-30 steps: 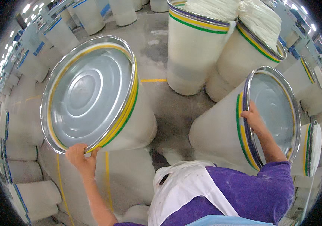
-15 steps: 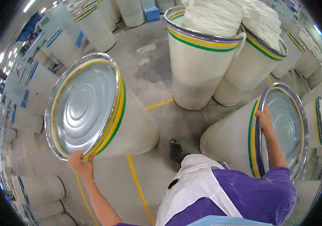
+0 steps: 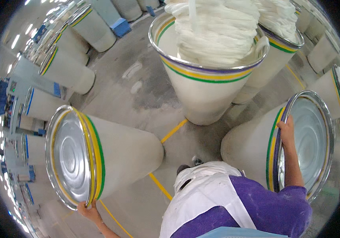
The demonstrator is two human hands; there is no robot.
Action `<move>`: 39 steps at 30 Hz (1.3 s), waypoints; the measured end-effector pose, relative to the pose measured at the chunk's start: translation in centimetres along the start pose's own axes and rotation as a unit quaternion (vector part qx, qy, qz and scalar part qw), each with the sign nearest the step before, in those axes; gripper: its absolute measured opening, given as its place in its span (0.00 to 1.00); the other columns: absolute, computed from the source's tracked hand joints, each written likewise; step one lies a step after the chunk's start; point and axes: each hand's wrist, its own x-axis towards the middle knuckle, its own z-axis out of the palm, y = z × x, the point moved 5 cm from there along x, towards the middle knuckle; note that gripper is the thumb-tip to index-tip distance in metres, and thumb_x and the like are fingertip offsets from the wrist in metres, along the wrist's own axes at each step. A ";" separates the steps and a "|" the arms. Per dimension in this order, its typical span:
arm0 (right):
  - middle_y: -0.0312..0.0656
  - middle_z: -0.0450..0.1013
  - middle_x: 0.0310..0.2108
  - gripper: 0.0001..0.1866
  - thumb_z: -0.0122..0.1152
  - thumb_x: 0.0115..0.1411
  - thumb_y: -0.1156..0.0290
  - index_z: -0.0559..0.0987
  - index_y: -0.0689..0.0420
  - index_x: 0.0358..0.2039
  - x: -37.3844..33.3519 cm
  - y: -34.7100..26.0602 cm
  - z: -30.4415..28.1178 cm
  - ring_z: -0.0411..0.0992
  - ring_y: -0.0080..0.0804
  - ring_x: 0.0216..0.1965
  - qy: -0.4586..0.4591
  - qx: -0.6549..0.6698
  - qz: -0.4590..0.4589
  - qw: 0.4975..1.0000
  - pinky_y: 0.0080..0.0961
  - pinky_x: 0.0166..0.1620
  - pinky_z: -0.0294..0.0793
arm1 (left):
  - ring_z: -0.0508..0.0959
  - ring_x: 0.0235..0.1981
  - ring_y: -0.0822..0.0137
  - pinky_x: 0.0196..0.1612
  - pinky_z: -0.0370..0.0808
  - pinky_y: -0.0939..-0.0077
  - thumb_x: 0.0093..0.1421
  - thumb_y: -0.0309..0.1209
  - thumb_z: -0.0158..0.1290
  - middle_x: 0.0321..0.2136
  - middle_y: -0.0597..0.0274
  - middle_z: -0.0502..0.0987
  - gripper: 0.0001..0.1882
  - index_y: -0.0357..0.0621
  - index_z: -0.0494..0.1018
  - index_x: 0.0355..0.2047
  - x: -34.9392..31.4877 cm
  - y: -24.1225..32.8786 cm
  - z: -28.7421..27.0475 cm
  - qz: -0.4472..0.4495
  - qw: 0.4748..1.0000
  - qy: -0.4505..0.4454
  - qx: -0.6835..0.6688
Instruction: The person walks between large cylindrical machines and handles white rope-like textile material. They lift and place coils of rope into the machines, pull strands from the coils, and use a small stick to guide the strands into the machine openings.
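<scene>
On my left, my left hand (image 3: pixel 89 212) grips the near edge of a tall sliver can (image 3: pixel 126 146) with yellow and green bands. Its metal rim faces up, and a ridged silver plate (image 3: pixel 72 158) shows inside, with nothing on it. At my right side, my right hand (image 3: pixel 286 131) is closed over the rim of a second sliver can (image 3: pixel 249 146), banded green, yellow and purple. That one also shows a bare metal plate (image 3: pixel 307 139) near its top. Ahead of me stands a full sliver can (image 3: pixel 201 95), heaped with coiled white sliver (image 3: pixel 217 35).
Behind the full can, to the right, is another can piled with white sliver (image 3: pixel 279 20). Rows of cans (image 3: pixel 68 71) line the left side. A blue box (image 3: pixel 120 27) lies at the back. Yellow lines (image 3: pixel 160 186) mark the grey floor (image 3: pixel 134 107).
The left can and my left hand have come closer to my body. The full cans ahead now look larger and nearer. My right hand keeps its hold on the right can.
</scene>
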 end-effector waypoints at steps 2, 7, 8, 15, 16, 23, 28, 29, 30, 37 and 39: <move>0.38 0.65 0.32 0.16 0.49 0.49 0.75 0.68 0.60 0.40 0.6 -0.9 0.8 0.65 0.29 0.34 0.026 -0.002 0.008 1.000 0.25 0.41 0.66 | 0.69 0.34 0.56 0.39 0.67 0.62 0.38 0.30 0.72 0.29 0.58 0.69 0.25 0.39 0.70 0.33 3.4 -2.0 2.5 0.009 1.000 -0.012 0.010; 0.39 0.67 0.33 0.17 0.50 0.50 0.75 0.69 0.62 0.42 2.3 0.0 1.7 0.66 0.29 0.33 0.072 -0.009 0.043 0.996 0.25 0.39 0.67 | 0.71 0.28 0.53 0.34 0.69 0.62 0.43 0.38 0.70 0.24 0.56 0.71 0.22 0.37 0.72 0.30 6.5 -4.5 8.7 -0.049 0.997 -0.056 0.026; 0.39 0.67 0.33 0.17 0.50 0.50 0.74 0.69 0.62 0.42 2.5 0.6 1.7 0.66 0.29 0.33 0.071 -0.004 0.040 0.997 0.25 0.39 0.67 | 0.71 0.26 0.53 0.32 0.70 0.62 0.44 0.39 0.69 0.23 0.56 0.72 0.22 0.36 0.72 0.29 8.2 -5.0 10.1 -0.085 0.992 -0.095 0.021; 0.37 0.70 0.35 0.19 0.53 0.57 0.68 0.72 0.60 0.49 2.5 6.3 -1.8 0.65 0.24 0.36 0.154 -0.029 0.104 0.982 0.21 0.41 0.65 | 0.74 0.22 0.49 0.25 0.71 0.56 0.49 0.57 0.62 0.19 0.45 0.75 0.30 0.36 0.75 0.24 12.4 -0.3 12.4 -0.085 0.986 -0.067 0.129; 0.37 0.70 0.37 0.19 0.54 0.58 0.66 0.72 0.60 0.49 2.6 7.5 -2.6 0.66 0.24 0.37 0.160 -0.005 0.130 0.979 0.21 0.42 0.65 | 0.74 0.22 0.49 0.25 0.71 0.55 0.49 0.57 0.62 0.19 0.45 0.75 0.30 0.36 0.75 0.24 12.5 0.8 12.6 -0.079 0.983 -0.073 0.147; 0.39 0.73 0.39 0.28 0.55 0.63 0.48 0.75 0.62 0.49 2.0 16.6 -11.5 0.69 0.27 0.39 0.221 0.041 0.206 0.952 0.21 0.47 0.66 | 0.74 0.26 0.50 0.31 0.70 0.59 0.51 0.55 0.61 0.25 0.49 0.76 0.30 0.34 0.74 0.31 14.3 10.7 13.9 -0.064 0.979 -0.022 0.192; 0.40 0.73 0.37 0.29 0.56 0.61 0.46 0.76 0.63 0.46 1.9 20.1 -16.4 0.69 0.28 0.37 0.246 -0.023 0.216 0.945 0.22 0.45 0.66 | 0.76 0.32 0.47 0.38 0.71 0.56 0.54 0.59 0.56 0.30 0.47 0.78 0.34 0.34 0.75 0.36 14.3 16.2 16.4 -0.060 0.975 -0.036 0.213; 0.40 0.73 0.37 0.30 0.56 0.61 0.45 0.77 0.63 0.45 1.6 20.2 -17.2 0.69 0.28 0.37 0.255 -0.030 0.221 0.941 0.22 0.45 0.66 | 0.76 0.33 0.47 0.38 0.71 0.56 0.54 0.59 0.56 0.32 0.46 0.78 0.34 0.34 0.75 0.37 14.5 16.9 16.4 -0.072 0.974 -0.034 0.213; 0.40 0.73 0.36 0.30 0.56 0.60 0.45 0.77 0.63 0.44 1.4 20.2 -17.9 0.69 0.28 0.36 0.264 -0.052 0.216 0.939 0.21 0.45 0.65 | 0.77 0.34 0.46 0.39 0.71 0.56 0.54 0.58 0.56 0.33 0.46 0.78 0.33 0.35 0.75 0.39 14.4 17.5 16.5 -0.087 0.973 -0.039 0.210; 0.39 0.73 0.35 0.29 0.56 0.61 0.45 0.79 0.63 0.41 0.6 21.8 -21.9 0.68 0.26 0.37 0.252 -0.038 0.229 0.940 0.20 0.44 0.65 | 0.78 0.34 0.49 0.37 0.72 0.56 0.53 0.59 0.56 0.34 0.52 0.80 0.33 0.41 0.74 0.44 13.6 20.7 15.1 -0.080 0.970 -0.048 0.223; 0.41 0.74 0.40 0.29 0.56 0.62 0.47 0.79 0.64 0.45 0.9 22.8 -22.5 0.69 0.27 0.41 0.244 -0.041 0.223 0.943 0.21 0.49 0.65 | 0.78 0.34 0.50 0.37 0.72 0.56 0.53 0.60 0.56 0.34 0.53 0.80 0.33 0.41 0.74 0.43 13.4 20.7 15.2 -0.090 0.972 -0.047 0.213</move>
